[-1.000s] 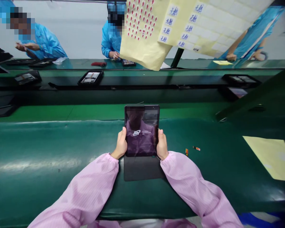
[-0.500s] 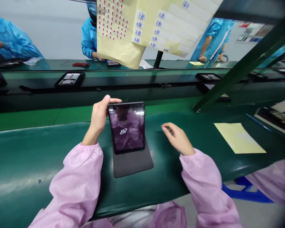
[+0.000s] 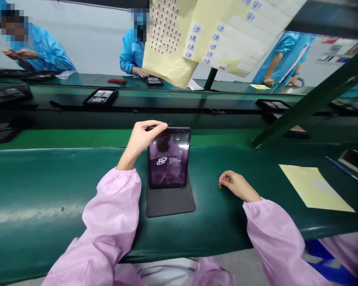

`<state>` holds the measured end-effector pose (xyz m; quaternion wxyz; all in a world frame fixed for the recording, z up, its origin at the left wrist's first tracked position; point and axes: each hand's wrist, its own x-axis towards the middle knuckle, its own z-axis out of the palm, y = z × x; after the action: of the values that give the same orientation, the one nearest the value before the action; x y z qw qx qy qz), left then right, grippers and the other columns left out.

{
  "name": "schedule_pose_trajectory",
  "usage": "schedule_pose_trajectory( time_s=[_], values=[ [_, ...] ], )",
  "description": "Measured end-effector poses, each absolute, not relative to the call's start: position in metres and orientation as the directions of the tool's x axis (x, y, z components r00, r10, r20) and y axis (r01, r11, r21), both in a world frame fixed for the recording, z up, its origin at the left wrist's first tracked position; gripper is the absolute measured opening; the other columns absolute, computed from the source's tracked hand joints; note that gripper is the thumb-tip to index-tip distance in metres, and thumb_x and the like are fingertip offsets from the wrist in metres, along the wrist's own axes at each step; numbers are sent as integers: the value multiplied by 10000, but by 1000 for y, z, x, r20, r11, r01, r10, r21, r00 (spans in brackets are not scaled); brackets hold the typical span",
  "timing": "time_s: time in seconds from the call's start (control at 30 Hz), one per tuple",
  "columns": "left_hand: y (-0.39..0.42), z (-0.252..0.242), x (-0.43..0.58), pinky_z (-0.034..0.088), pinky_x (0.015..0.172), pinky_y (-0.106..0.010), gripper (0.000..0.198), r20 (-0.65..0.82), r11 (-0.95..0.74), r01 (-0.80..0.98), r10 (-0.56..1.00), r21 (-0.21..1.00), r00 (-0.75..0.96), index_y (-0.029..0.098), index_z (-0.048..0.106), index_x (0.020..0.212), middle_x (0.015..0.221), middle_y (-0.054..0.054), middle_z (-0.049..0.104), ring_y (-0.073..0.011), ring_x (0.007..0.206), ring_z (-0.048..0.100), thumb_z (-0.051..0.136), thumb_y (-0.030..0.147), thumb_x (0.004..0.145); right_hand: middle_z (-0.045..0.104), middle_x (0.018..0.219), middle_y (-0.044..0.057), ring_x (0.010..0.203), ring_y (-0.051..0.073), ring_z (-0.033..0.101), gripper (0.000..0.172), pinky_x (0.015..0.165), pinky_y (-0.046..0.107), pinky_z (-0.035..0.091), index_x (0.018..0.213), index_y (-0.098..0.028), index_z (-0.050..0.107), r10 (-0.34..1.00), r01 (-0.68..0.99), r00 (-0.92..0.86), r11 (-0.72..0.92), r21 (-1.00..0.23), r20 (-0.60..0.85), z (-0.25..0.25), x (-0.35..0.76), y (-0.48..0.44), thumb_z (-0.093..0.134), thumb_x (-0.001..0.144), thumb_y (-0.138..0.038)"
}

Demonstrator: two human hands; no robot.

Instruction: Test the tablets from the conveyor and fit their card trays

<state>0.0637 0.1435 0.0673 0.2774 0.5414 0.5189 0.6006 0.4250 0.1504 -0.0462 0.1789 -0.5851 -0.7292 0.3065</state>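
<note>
A black tablet [image 3: 169,169] stands tilted back on the bench, its screen lit with a white HY logo on a dark purple background. Its dark grey cover flap [image 3: 170,201] lies flat in front. My left hand [image 3: 141,139] is closed over the tablet's top left edge, thumb along the front and fingers partly hidden behind. A thin dark sliver shows by the thumb tip; I cannot tell what it is. Right of the tablet, my right hand [image 3: 237,186] pinches a tiny red-and-yellow piece [image 3: 220,185] just over the bench; its kind is too small to make out.
A yellow paper sheet [image 3: 316,188] and a blue pen [image 3: 344,169] lie to the right. Beyond the green bench [image 3: 77,222], a conveyor carries opened devices in black trays [image 3: 100,97]. A slanted green post [image 3: 301,95] and hanging papers [image 3: 170,47] stand ahead. People in blue work opposite.
My left thumb has come down over the tablet's top edge. My right hand has moved lower and away from the tablet, and a red-and-yellow piece now shows at its fingertips. The view has shifted left.
</note>
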Motion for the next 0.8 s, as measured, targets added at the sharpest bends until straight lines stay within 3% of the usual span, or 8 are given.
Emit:
schedule_pose_trajectory(
  time_s=[0.27,0.43,0.6,0.7,0.8],
  values=[
    [137,74,67,502,748,-297,280,357,-296,236,890,926,-283,184,776,785,833,-62,753,-210,822,675,768,447,691,665,644,1,590,175,614,213,608,316,497,763,-238,663,965,721,-223,68,-690,-137,-44,430,149,716,635,-400],
    [138,73,68,491,727,-281,281,342,-283,228,896,932,-282,178,772,785,819,-57,749,-193,792,666,777,440,683,688,666,24,623,191,626,197,640,347,497,662,-234,632,970,681,-191,21,-732,-150,-43,425,141,713,656,-413],
    [139,71,74,471,766,-277,254,351,-307,177,873,935,-339,173,753,753,830,-47,739,-175,801,642,742,425,722,731,738,79,706,237,695,409,662,380,551,705,-206,599,965,544,-212,-16,-839,-156,-21,416,144,720,639,-591],
    [141,66,77,456,780,-263,246,393,-358,161,845,920,-362,172,721,754,802,-35,713,-154,787,620,695,416,772,733,724,73,644,223,705,451,633,363,564,779,-184,622,973,384,-225,43,-922,-48,23,393,152,766,629,-584],
    [143,60,76,442,773,-245,241,428,-417,115,820,901,-381,176,674,758,774,-18,663,-133,765,588,646,408,817,702,651,13,552,153,670,329,613,318,563,808,-168,671,926,244,-291,316,-917,241,83,351,160,776,691,-456]
  ],
)
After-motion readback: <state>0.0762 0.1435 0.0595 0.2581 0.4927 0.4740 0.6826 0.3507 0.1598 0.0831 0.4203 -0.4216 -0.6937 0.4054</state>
